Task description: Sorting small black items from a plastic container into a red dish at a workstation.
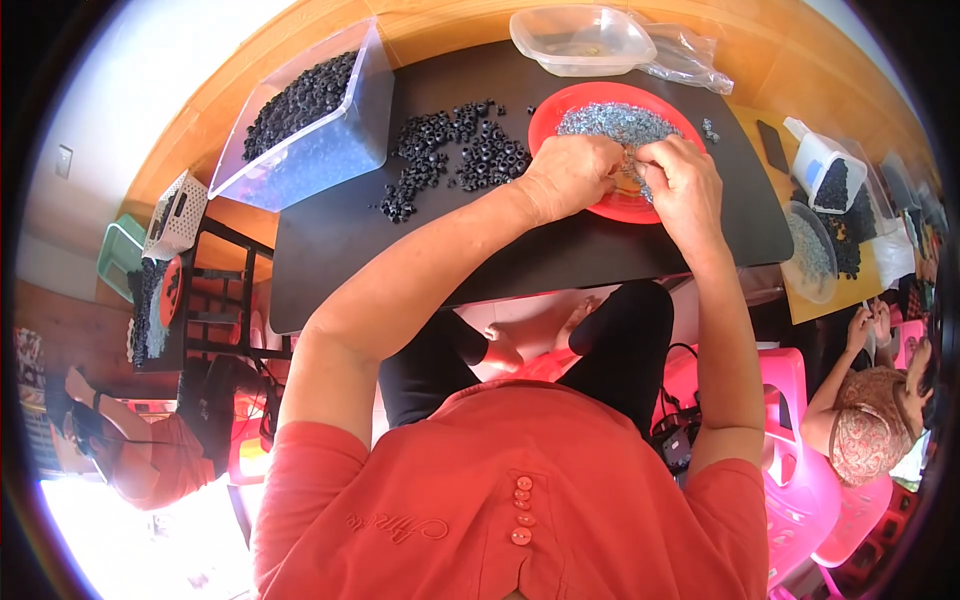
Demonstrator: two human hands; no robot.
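Observation:
Both my hands meet over a round red tray [547, 108] on the dark table. My left hand [575, 175] is closed, its fingertips pinched at the tray's near side. My right hand [685, 180] is also closed in a pinch, a short way to the right. Whatever sits between their fingers is too small and too covered to name. A heap of small silver-blue metal parts [620, 122] fills the tray's far half. Left of the tray, many small black ring-like pieces [490, 155] lie loose on the tabletop, close to my left wrist.
A clear bin [330, 155] of black pieces stands at the table's left. Behind the tray are a clear plastic tub [580, 55] and a plastic bag [690, 62]. People [870, 425] sit at other tables on both sides. Pink chairs [790, 470] stand at my right.

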